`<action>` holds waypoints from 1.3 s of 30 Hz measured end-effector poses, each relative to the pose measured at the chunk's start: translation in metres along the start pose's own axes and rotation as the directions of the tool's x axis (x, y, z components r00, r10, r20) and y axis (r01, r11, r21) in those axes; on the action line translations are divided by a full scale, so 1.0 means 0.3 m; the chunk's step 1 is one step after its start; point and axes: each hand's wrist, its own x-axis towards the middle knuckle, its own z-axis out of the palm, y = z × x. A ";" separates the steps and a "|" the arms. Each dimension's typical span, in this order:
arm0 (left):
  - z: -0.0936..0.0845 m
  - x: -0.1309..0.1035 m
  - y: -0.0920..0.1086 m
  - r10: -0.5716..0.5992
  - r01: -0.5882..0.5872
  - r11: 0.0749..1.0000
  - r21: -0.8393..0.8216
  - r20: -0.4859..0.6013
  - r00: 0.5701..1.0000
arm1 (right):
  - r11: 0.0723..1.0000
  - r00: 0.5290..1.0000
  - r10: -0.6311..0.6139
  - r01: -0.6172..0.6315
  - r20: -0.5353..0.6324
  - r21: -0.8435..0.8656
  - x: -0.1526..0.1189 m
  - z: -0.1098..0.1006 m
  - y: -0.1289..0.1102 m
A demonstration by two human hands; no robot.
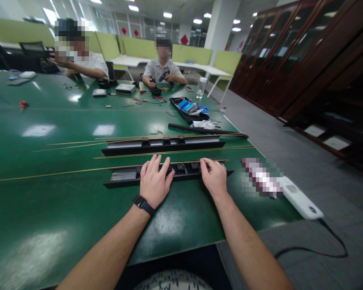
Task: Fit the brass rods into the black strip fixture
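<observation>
A long black channel-shaped housing (124,177) with a grey inner strip and black blocks lies crosswise in front of me. Along its far edge runs a thin brass-coloured rod (63,173), reaching far past it to the left. My left hand (155,179), wearing a dark wristband, rests over the housing with its fingers spread. My right hand (214,176) is closed in a pinch on the rod near the housing's right end; the fingertips partly hide the grip. A second, similar housing (127,150) lies parallel behind, with more thin rods (175,152) between and on top.
On the right stand a white power strip (302,199) with a black cable and a blurred-out object (261,177) by the green table's edge. Farther back are a black bar (208,130), white gloves (207,124) and a black tray (184,110). Two people sit across the table.
</observation>
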 end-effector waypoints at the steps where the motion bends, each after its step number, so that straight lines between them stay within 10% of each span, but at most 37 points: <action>1: 0.000 0.000 0.000 0.000 0.000 1.000 -0.002 0.000 1.000 | 1.000 1.000 0.002 -0.002 -0.002 0.000 0.000 0.000 0.000; 39: 0.001 0.001 0.001 -0.003 0.003 1.000 -0.019 -0.002 1.000 | 1.000 1.000 -0.004 0.004 0.006 -0.007 -0.002 0.006 0.005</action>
